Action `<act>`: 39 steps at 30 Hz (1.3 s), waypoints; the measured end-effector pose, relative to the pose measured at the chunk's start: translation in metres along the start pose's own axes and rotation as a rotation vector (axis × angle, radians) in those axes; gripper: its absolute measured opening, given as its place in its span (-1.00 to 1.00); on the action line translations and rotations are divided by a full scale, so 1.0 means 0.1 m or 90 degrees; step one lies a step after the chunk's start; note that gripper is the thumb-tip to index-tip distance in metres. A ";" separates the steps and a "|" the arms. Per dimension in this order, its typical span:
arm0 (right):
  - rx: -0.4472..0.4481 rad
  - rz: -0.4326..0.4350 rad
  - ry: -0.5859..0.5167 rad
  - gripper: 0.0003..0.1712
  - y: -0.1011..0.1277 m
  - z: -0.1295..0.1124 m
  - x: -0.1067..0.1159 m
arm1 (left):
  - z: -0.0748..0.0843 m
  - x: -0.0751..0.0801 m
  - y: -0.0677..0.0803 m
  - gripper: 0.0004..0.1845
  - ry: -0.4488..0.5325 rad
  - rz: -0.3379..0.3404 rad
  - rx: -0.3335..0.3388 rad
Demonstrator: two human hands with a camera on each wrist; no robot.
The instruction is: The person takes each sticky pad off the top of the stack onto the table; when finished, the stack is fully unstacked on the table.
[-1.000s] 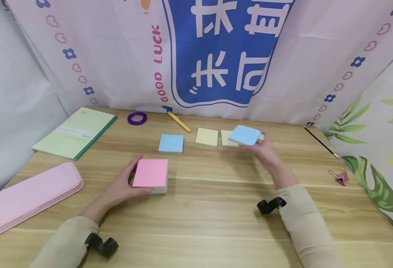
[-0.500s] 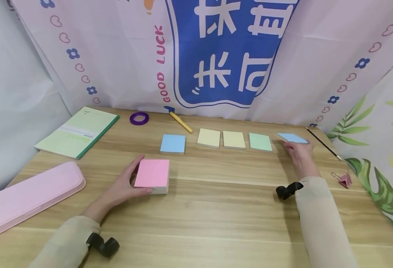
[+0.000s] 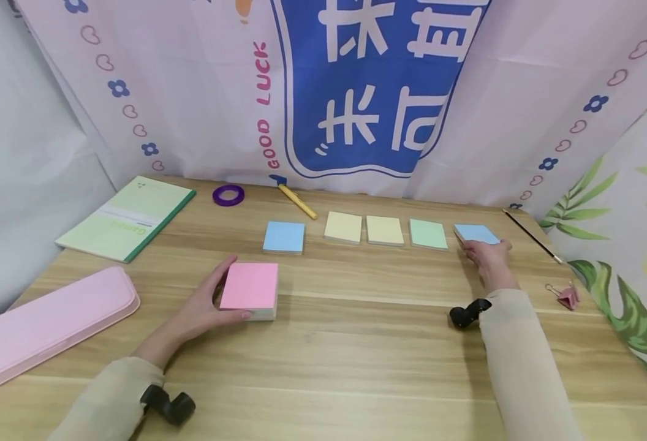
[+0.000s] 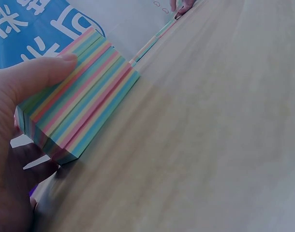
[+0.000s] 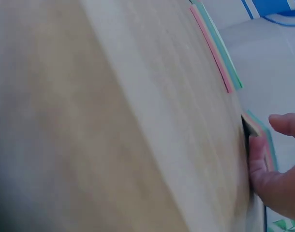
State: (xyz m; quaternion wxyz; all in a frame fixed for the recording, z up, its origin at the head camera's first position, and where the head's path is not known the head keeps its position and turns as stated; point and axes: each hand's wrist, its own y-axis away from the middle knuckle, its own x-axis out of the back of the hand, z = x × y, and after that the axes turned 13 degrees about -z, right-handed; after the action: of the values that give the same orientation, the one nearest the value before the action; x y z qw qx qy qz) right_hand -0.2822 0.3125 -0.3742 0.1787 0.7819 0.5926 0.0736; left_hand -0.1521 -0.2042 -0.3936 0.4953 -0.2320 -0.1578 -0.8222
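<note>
My left hand [image 3: 193, 315] grips a thick block of sticky notes [image 3: 250, 286], pink on top, with the thumb along its near side and fingers behind. Many coloured layers show on the block's side [image 4: 82, 94] in the left wrist view. At the right end of a row, my right hand [image 3: 489, 254] holds a thin blue sticky note pad [image 3: 475, 233] by its near edge, low over the table. The row also has a green pad [image 3: 427, 234], two pale yellow pads [image 3: 385, 230] and, further left, another blue pad [image 3: 283, 236].
A green notebook [image 3: 127, 217] and a pink pencil case [image 3: 53, 327] lie at the left. Purple tape [image 3: 228, 201] and a yellow pen-like tool [image 3: 297, 201] lie at the back. A thin black pencil-like stick [image 3: 532, 235] and a pink binder clip [image 3: 567, 296] are at the right.
My right hand has carried the blue pad rightward from over the yellow and green pads and lowered it at the row's end. My left hand has stayed on the block.
</note>
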 end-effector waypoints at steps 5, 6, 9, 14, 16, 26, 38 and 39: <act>-0.017 -0.008 0.018 0.15 0.15 -0.04 -0.01 | 0.01 0.01 0.00 0.06 -0.003 0.002 -0.006; -0.019 -0.013 0.012 0.14 0.19 -0.04 -0.01 | 0.00 0.01 0.00 0.06 -0.006 0.000 -0.003; -0.021 -0.039 0.017 0.13 0.32 -0.03 0.01 | 0.00 0.01 0.00 0.07 -0.009 -0.001 0.003; 0.071 -0.147 0.010 0.13 0.49 0.04 -0.02 | 0.00 0.04 0.02 0.08 -0.010 0.004 0.008; 0.125 -0.212 0.005 0.10 0.56 0.06 -0.10 | 0.00 0.05 0.02 0.08 -0.012 0.003 0.009; 0.260 -0.529 0.151 -0.17 1.02 0.14 -1.06 | 0.01 0.05 0.02 0.08 -0.018 0.000 0.009; 0.205 -0.778 0.382 0.06 1.45 0.59 -2.25 | -0.01 0.00 -0.01 0.09 -0.006 -0.004 0.004; 0.195 -0.782 0.385 0.08 1.47 0.63 -2.31 | -0.01 0.00 -0.01 0.09 -0.003 -0.004 0.005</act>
State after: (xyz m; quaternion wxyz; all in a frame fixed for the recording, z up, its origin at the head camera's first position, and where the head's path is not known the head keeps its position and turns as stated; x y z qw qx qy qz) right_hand -0.1951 0.0461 -0.3565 -0.0968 0.2674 0.9546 0.0893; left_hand -0.1531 -0.2042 -0.3949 0.4929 -0.2317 -0.1627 -0.8227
